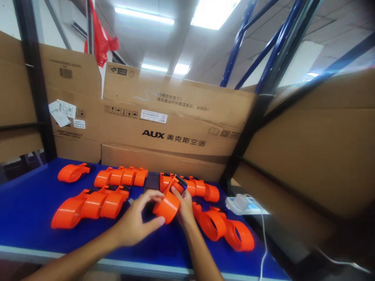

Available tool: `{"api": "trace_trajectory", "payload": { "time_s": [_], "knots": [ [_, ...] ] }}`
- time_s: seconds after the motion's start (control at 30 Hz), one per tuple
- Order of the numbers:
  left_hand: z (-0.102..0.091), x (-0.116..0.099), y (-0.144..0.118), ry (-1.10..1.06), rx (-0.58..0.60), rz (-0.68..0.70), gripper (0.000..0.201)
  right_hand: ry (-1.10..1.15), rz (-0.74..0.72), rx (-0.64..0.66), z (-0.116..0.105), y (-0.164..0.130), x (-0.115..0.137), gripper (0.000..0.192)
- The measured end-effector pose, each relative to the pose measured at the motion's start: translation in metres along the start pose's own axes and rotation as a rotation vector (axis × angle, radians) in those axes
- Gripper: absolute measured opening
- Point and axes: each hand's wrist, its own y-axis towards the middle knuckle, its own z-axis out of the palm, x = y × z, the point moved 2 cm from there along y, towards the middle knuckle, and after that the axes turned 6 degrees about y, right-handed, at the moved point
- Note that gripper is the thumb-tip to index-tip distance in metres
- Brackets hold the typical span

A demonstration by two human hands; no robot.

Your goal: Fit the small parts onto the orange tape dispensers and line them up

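An orange plastic ring-shaped piece with a flat neck and a dark end (168, 207) is held up tilted over the table's front middle. My left hand (133, 223) grips the ring from the left, with the thumb below and the fingers on its upper side. My right hand (184, 207) is closed round the neck, close to the dark end. Similar orange pieces lie around: a front left row (93, 205), a back left row (121, 176), a back right row (200, 187), and a front right group (238, 235) by my right forearm.
A blue tabletop (32, 199) carries everything. A single orange piece (70, 173) lies at the far left, and a dark flat block (152, 182) at the back middle. A white power strip (246, 205) with a cable sits right. Cardboard (175, 121) and dark posts (246, 132) enclose the table.
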Motion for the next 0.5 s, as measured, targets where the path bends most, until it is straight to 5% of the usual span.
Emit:
{"api": "trace_trajectory", "payload": {
  "time_s": [0.1,0.2,0.33,0.5],
  "knots": [
    [-0.002,0.02,0.017,-0.109,-0.161,-0.119,0.041,-0.039,0.014,0.064,0.004,0.0,0.001,0.054],
    [0.007,0.038,0.036,-0.302,-0.165,-0.271,0.043,-0.096,0.083,0.201,0.012,-0.003,0.0,0.053],
    [0.022,0.056,0.05,-0.498,-0.09,-0.239,0.042,-0.159,0.122,0.289,0.016,-0.006,-0.004,0.049],
    [0.021,0.081,0.05,-0.498,-0.295,-0.205,0.04,-0.226,0.182,0.231,0.01,-0.009,-0.009,0.039]
  ]
}}
